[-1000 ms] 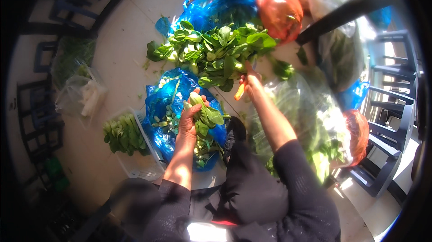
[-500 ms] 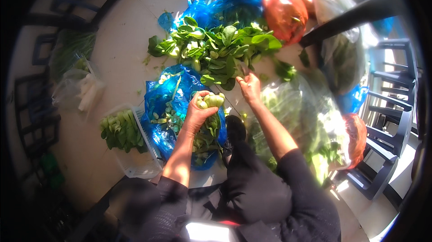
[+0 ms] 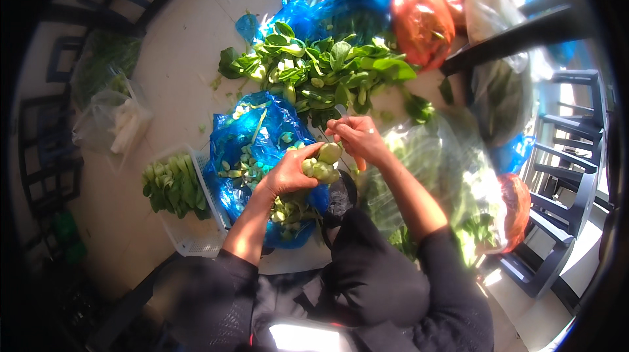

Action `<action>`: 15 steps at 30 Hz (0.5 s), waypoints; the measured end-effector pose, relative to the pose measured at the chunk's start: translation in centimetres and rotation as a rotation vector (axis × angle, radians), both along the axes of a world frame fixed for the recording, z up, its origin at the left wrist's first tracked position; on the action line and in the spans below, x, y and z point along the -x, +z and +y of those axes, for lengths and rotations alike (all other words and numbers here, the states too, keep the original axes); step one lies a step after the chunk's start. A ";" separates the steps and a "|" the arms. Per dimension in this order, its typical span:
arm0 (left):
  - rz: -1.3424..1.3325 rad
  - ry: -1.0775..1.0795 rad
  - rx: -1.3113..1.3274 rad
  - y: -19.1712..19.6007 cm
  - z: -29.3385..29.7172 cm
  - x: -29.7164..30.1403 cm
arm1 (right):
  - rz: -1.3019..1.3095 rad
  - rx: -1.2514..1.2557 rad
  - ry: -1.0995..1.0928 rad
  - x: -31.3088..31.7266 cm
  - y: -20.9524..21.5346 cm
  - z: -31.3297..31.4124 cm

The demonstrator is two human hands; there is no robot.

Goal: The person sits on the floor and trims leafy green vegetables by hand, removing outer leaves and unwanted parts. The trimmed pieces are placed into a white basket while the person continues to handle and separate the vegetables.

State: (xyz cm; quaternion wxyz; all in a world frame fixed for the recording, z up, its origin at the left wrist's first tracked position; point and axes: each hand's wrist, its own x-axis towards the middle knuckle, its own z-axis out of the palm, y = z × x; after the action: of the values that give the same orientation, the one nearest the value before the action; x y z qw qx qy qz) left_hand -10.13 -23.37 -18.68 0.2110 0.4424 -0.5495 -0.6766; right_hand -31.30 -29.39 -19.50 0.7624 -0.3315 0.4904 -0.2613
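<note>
Several heads of bok choy (image 3: 321, 167) are bunched in my left hand (image 3: 291, 172), their pale stem ends facing up and right. My left fingers are closed around them, over a blue plastic bag (image 3: 226, 136) filled with trimmed leaves and stem pieces. Close beside the bunch, my right hand (image 3: 360, 139) is closed on what looks like a small knife (image 3: 341, 110); only a thin, pale, blade-like tip shows above the fingers. A pile of loose bok choy (image 3: 314, 67) lies on the floor just beyond both hands.
Left of the blue bag, a white plastic basket (image 3: 203, 182) holds neatly laid bok choy. Clear bags of greens (image 3: 426, 168) lie right, near dark chairs (image 3: 563, 201). Red bags (image 3: 422, 24) and another blue bag (image 3: 341, 1) sit at the back. A dark bar (image 3: 504, 37) crosses upper right.
My right hand has drawn back from the pile toward my left hand. The left hand has shifted slightly right and down, turning the bok choy bunch.
</note>
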 end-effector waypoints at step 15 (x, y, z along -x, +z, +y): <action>0.606 0.591 -0.486 -0.8 3.6 -2.8 | 0.982 0.640 -0.202 5.0 -7.7 1.2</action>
State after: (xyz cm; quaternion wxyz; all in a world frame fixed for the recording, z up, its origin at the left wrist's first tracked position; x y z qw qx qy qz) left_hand -7.34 -19.80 -19.50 0.4351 0.3992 -0.1402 -0.7948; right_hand -36.30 -28.20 -27.19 0.2800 -0.5786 0.7117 -0.2834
